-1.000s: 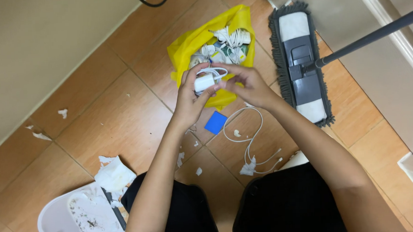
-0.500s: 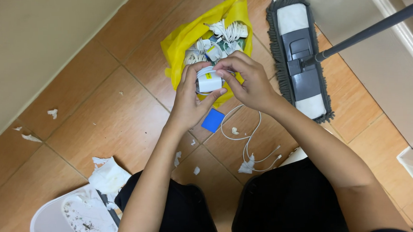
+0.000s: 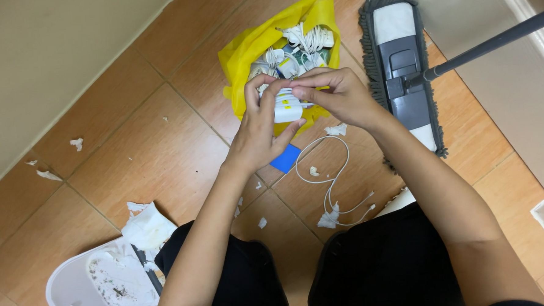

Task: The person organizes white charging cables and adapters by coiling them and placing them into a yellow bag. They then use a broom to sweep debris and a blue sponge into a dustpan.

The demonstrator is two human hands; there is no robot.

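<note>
My left hand [image 3: 260,130] holds a small white charger block [image 3: 287,106] from below and behind, fingers wrapped round it. My right hand [image 3: 336,93] pinches the white cord at the block's top edge. Both hands hover just over the near rim of a yellow plastic bag [image 3: 240,56] lying open on the tiled floor, filled with tangled white cables and small gadgets [image 3: 298,48]. Below the hands, a loose white cable [image 3: 331,175] loops across the tiles beside a small blue square [image 3: 285,158].
A grey flat mop head [image 3: 402,61] with its dark handle [image 3: 493,39] lies right of the bag. A white dustpan [image 3: 100,283] with dirt and crumpled tissue [image 3: 147,226] sits bottom left. Paper scraps dot the tiles; a beige wall [image 3: 53,52] runs upper left.
Both hands with the charger block stay over the bag; my right fingers have shifted along the top of the block, working the cord. The view has drifted slightly.
</note>
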